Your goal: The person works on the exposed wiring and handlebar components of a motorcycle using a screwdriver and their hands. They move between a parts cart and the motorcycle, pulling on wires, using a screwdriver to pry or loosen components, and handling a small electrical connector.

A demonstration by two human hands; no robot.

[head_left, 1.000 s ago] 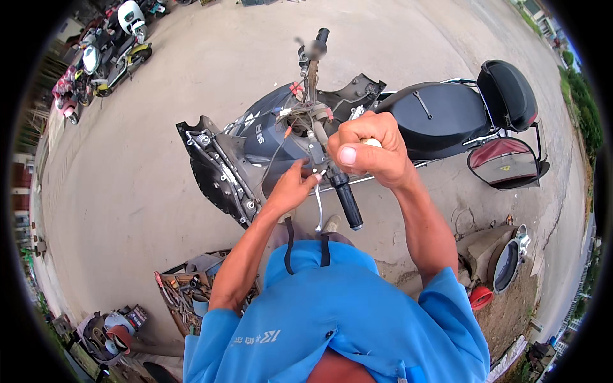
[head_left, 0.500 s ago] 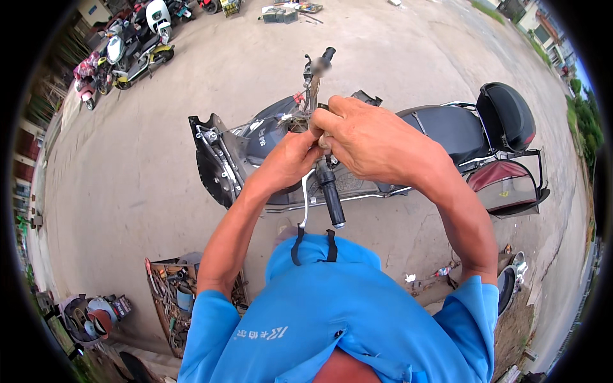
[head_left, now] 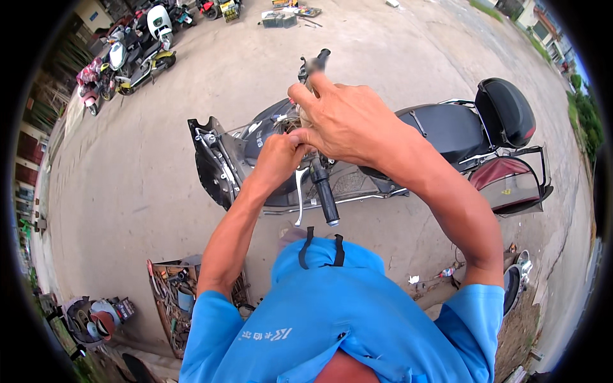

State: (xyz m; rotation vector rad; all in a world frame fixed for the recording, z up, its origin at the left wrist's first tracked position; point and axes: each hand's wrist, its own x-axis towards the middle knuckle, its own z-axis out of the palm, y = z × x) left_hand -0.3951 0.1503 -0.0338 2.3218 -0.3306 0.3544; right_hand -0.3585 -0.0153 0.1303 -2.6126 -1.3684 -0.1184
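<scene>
Both hands meet over the middle of the handlebar of a dark, partly stripped scooter that stands sideways before me. My left hand (head_left: 279, 156) is closed, its fingertips pinched together beside the steering column; what they hold is hidden. My right hand (head_left: 351, 121) reaches over the bar from the right, fingers spread, its thumb touching the left fingertips. Just beneath them the black handlebar grip (head_left: 326, 198) points toward me, with a silver brake lever (head_left: 299, 198) beside it. Loose wires (head_left: 288, 122) show left of the hands. The far handlebar grip (head_left: 324, 59) sticks out beyond them.
The scooter's black seat (head_left: 440, 131) and top box (head_left: 506, 115) are on the right, a red-and-grey side bag (head_left: 507, 182) below. Bare front framework (head_left: 220, 159) juts left. A tool tray (head_left: 172, 300) lies lower left, parked scooters (head_left: 131, 60) far left, boxes (head_left: 279, 18) far ahead.
My right hand has shifted slightly left and its fingers have spread from a closed pinch. The left hand has moved a little left and down, still pinched. The handlebar has turned slightly.
</scene>
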